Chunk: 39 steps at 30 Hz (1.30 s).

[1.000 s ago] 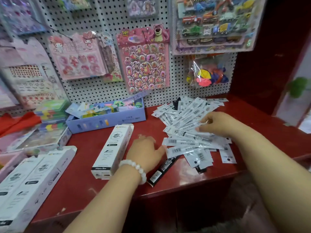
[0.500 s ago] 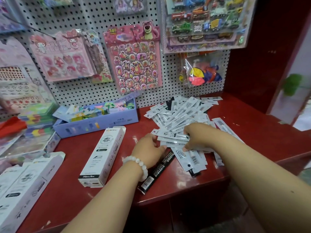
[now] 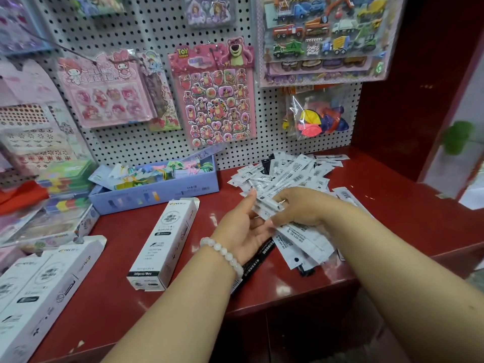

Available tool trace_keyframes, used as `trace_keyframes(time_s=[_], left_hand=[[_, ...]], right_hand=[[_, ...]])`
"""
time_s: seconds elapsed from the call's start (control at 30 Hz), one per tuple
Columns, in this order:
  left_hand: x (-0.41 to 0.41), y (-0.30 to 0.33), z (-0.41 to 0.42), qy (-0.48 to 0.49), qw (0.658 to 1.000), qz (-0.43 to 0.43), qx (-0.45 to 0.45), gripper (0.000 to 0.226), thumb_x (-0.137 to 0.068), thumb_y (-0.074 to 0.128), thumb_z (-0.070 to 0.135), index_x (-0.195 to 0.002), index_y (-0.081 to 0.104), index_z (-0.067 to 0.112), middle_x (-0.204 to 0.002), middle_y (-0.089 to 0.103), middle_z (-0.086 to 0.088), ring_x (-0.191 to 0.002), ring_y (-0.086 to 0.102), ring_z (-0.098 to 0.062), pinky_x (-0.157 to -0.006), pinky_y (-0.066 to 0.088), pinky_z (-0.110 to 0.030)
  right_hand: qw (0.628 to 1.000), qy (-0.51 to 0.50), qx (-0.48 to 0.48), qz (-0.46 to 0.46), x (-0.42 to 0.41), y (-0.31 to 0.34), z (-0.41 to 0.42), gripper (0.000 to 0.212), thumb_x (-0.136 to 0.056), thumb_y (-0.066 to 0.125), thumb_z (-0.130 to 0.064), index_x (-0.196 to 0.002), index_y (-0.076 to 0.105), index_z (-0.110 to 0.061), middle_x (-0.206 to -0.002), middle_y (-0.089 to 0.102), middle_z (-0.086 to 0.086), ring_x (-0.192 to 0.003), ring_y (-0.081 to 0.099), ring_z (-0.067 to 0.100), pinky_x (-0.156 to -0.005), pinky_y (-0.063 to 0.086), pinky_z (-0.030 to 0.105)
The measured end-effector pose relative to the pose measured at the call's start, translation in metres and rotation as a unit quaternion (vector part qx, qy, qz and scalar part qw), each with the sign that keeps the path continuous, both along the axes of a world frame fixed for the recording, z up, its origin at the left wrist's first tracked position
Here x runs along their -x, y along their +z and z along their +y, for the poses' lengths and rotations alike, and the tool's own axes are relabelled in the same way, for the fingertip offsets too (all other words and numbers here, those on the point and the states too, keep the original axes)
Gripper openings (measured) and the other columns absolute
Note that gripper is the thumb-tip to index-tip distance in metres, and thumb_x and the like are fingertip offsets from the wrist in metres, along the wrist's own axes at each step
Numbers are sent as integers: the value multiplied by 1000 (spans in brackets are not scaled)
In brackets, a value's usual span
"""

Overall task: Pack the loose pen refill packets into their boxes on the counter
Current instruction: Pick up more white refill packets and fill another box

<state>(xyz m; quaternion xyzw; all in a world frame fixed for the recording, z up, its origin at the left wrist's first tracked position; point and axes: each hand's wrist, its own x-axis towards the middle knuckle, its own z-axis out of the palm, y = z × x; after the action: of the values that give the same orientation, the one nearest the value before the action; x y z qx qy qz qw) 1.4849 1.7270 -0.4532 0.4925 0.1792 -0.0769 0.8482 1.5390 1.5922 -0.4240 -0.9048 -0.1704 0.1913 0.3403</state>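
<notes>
Red surface (image 3: 392, 205) carries everything; we work at its right half, under the pegboard (image 3: 146, 32) of sticker sheets. Largest task item: the heap of loose white refill packets (image 3: 290, 176), fanned from the back wall toward the front edge, with a few black packets (image 3: 258, 263) poking out near the edge. Left of it lies the white refill box (image 3: 163, 242) on its side, far flap open. More white boxes (image 3: 39, 289) sit at the far left, well apart. A blue tray (image 3: 157, 189) behind them is not ours.

We judge the step as gathering a bundle out of the heap. Right hand (image 3: 298, 205) has its fingers curled around a few packets, lifting them off the pile. Left hand (image 3: 243, 226), with the bead bracelet (image 3: 222, 252), is palm up, fingers relaxed and extended under the bundle's near end, supporting rather than clamping.

To do it well, we'd:
- square the packets lengthwise in the left palm before moving, all hang-holes at one end
- keep the bundle thin enough for the box mouth
- separate white from black
- bring the bundle to the open flap and slide it in end-first while steadying the box

Packets are slick film, so a loose hold will probably let them fan out.
</notes>
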Motion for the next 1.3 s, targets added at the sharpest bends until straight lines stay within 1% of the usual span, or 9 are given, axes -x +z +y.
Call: trace_keyframes(time_s=[0.1, 0.23, 0.33, 0.4, 0.5, 0.63, 0.77, 1.03, 1.3], left_hand=[[-1, -2, -1, 16, 1000, 20, 11, 38, -89, 61, 34, -110, 63, 2, -95, 66, -15, -67, 69, -24, -59, 59, -33], [-3, -5, 2, 53, 997, 37, -29, 21, -93, 57, 21, -98, 65, 2, -82, 73, -13, -74, 69, -26, -63, 59, -36], [-5, -4, 13, 108, 993, 39, -38, 12, -94, 53, 13, -95, 61, 3, -79, 70, -11, -70, 66, -23, -70, 57, -39], [-6, -3, 25, 153, 987, 28, -42, 10, -94, 51, 11, -94, 58, 4, -80, 66, -13, -66, 63, -22, -75, 56, -43], [-1, -4, 42, 191, 981, 5, -44, 14, -97, 44, 9, -103, 51, -2, -82, 63, -22, -56, 66, -25, -59, 59, -39], [11, -10, 51, 199, 979, -9, -31, 26, -97, 42, 5, -123, 44, 1, -94, 62, -25, -51, 68, -25, -44, 55, -35], [18, -16, 48, 177, 983, 9, -53, 14, -98, 43, 7, -108, 50, 3, -55, 67, -10, -47, 66, -19, -46, 57, -33], [27, -25, 47, 164, 984, 29, -68, 20, -98, 43, 5, -83, 55, -2, -57, 67, -16, -55, 67, -26, -59, 57, -37], [29, -28, 50, 146, 985, 23, -85, 15, -98, 43, 5, -96, 55, -4, -60, 69, -15, -52, 68, -22, -53, 55, -32]], right_hand=[[1000, 21, 0, -6, 3, -2, 4, 73, -66, 82, -34, -131, 51, -22, -124, 60, 2, -107, 59, 24, -93, 48, 39], [996, 84, -15, -24, 11, 3, 5, 48, -71, 80, -30, -115, 63, -21, -87, 64, -7, -80, 63, 13, -71, 50, 27], [996, 64, -61, -26, 7, 11, -4, 42, -78, 73, -38, -116, 64, -25, -91, 65, -6, -78, 64, 16, -78, 54, 34], [996, -9, -73, -47, -3, 14, -14, 22, -84, 67, -38, -94, 68, -18, -83, 64, -3, -66, 59, 16, -61, 49, 28], [987, -87, 73, -110, -19, 4, -18, 48, -88, 59, -44, -59, 43, -11, -58, 45, 2, -47, 38, 15, -47, 31, 23], [963, -75, 215, -142, -10, -24, 5, 54, -78, 61, -60, -57, 42, -15, -54, 44, -2, -51, 45, 16, -50, 37, 24], [950, -66, 240, -188, -1, -33, 25, 47, -76, 68, -51, -59, 42, -16, -61, 44, -3, -58, 48, 18, -53, 39, 25], [948, -44, 252, -192, -3, -43, 41, 46, -82, 62, -53, -104, 54, -13, -121, 46, 8, -96, 55, 26, -71, 46, 34], [969, -43, 204, -135, -11, -37, 44, 30, -78, 58, -19, -56, 39, -14, -57, 41, 0, -49, 39, 17, -45, 30, 22]])
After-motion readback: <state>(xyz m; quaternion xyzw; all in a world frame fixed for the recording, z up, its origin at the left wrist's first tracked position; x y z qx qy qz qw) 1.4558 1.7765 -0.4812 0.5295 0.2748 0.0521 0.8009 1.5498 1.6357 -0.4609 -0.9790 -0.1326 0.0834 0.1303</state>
